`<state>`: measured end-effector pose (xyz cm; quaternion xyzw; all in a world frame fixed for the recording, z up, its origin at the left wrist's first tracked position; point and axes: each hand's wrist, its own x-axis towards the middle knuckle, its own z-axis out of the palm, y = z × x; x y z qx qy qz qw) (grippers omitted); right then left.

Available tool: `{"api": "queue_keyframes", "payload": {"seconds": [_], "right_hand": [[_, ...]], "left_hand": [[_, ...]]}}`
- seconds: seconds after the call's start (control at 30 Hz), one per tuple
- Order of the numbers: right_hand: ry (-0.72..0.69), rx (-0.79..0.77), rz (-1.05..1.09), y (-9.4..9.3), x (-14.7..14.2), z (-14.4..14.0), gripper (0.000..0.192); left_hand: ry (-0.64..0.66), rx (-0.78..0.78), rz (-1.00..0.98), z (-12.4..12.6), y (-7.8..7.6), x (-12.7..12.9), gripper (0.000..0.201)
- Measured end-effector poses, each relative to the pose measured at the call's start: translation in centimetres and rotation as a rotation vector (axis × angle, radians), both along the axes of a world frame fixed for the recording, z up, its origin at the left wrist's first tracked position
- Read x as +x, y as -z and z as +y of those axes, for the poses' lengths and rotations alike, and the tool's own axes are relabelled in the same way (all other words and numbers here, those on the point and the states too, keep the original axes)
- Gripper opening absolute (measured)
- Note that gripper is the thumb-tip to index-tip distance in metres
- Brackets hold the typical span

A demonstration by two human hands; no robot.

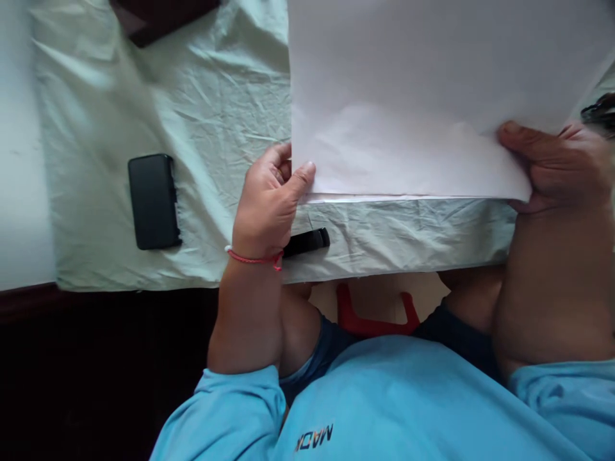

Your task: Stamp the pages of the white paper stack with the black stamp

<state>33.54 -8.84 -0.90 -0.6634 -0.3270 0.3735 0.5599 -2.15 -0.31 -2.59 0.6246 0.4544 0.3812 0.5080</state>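
A table is seen covered by a wrinkled pale green cloth (216, 109), whose near edge runs across the middle of the view, just in front of the person's lap. The cloth's left edge is met by a bare white strip of table (19, 160). Open cloth is left between the paper and the left edge, broken only by a black case (154, 200) lying flat, well apart from the hands. A dark object (158, 16) is cut off by the top edge. A small black item (307, 242) lies near the table's front edge, just beside the left wrist and partly hidden by it. A dark thing at the right edge is too cropped to be identified.

A white sheet of paper (432, 83) is held up over the right half of the cloth; its lower edge is folded, with a second layer showing just beneath. The left hand (269, 205) is closed on the lower left corner, thumb pressed on the front face, fingers curled behind. The right hand (562, 166) is closed on the lower right corner, thumb on top. The sheet thus spans between both hands, its upper part running out of view. A red string (254, 258) is worn on the left wrist. A red stool (372, 317) is seen below the table edge, between the knees.
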Motion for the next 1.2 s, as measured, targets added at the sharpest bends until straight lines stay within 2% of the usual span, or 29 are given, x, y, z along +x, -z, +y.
{"api": "queue_keyframes", "payload": {"seconds": [0.07, 0.13, 0.2, 0.27, 0.4, 0.6, 0.7, 0.83, 0.97, 1.03, 1.2], "right_hand": [[0.035, -0.022, 0.051, -0.3, -0.6, 0.0, 0.056], [0.048, -0.064, 0.12, -0.7, -1.2, 0.0, 0.053], [0.054, -0.104, 0.155, -1.1, -1.6, -0.1, 0.046], [0.061, -0.116, 0.157, -1.2, -1.6, -0.1, 0.04], [0.064, -0.07, 0.149, -1.4, -1.3, 0.1, 0.036], [0.196, -0.149, 0.101, -2.4, -1.9, 0.4, 0.034], [0.19, -0.154, 0.105, -2.4, -2.0, 0.5, 0.033], [0.187, -0.081, 0.108, -1.3, -1.4, 0.4, 0.034], [0.136, -0.087, 0.081, -0.5, -0.5, 0.2, 0.039], [0.13, -0.102, 0.064, -0.5, -0.3, 0.2, 0.04], [0.11, -0.09, 0.087, -0.7, -0.7, 0.0, 0.042]], "left_hand": [[-0.004, -0.015, -0.022, -0.2, -0.9, 0.7, 0.03], [-0.092, 0.011, 0.03, -0.7, -1.9, 1.3, 0.024], [-0.163, 0.019, 0.094, -1.2, -2.6, 1.7, 0.024], [-0.181, -0.006, 0.095, -1.4, -3.1, 1.9, 0.029], [-0.166, -0.124, 0.033, -1.5, -3.8, 2.2, 0.036], [0.013, -0.286, -0.045, -1.4, -4.7, 1.6, 0.032], [0.025, -0.291, 0.003, -1.5, -4.9, 1.4, 0.036], [-0.035, -0.32, 0.043, -1.4, -4.6, 1.3, 0.044], [-0.132, -0.341, 0.002, -1.0, -4.3, 1.3, 0.031], [-0.16, -0.327, -0.01, -0.9, -4.2, 1.1, 0.031], [-0.145, -0.315, 0.038, -0.8, -4.0, 0.5, 0.041]]}}
